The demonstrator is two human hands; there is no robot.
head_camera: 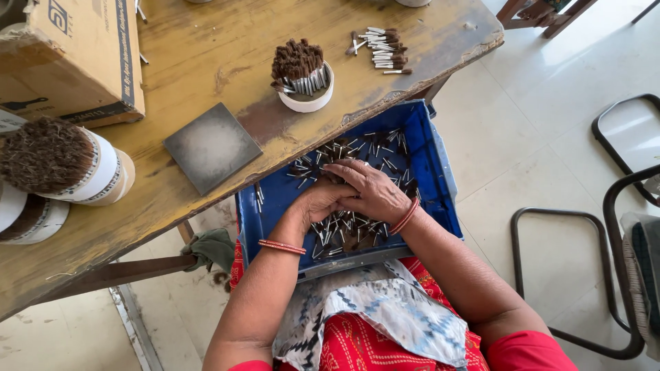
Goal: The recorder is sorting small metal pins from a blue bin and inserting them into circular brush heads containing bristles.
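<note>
Much is cut off or covered here. The right hand (371,192) lies over the left hand (320,201), so the left fingers are hidden and I cannot tell whether they grip anything or how far they are spread. What sits under the two palms is hidden too. The far end of the blue crate (440,185) runs under the edge of the wooden table (206,55), and at 9 o'clock a cardboard box (69,55) and two bundles of brown bristles wrapped in white bands (62,165) are clipped by the frame.

The right hand rests flat, palm down, fingers fairly close together and pointing toward 10 o'clock, touching the small metal-capped brush pieces (344,230) in the crate – it does not show a clear grip on any one of them. The left hand comes in from 7 o'clock, its wrist wearing an orange bangle, and touches the same heap.

The brush pieces lie scattered across the crate floor, all around the hands – most thickly at 12 o'clock, just beyond the fingertips, and at 6 o'clock, by the wrists. The crate sits on the person's lap.

On the table, at 12 o'clock from the hands, stands a white cup (306,99) packed with upright brush heads; at 1 o'clock lies a short row of finished ones (385,51); at 10 o'clock a grey square tile (212,146) lies flat.
</note>
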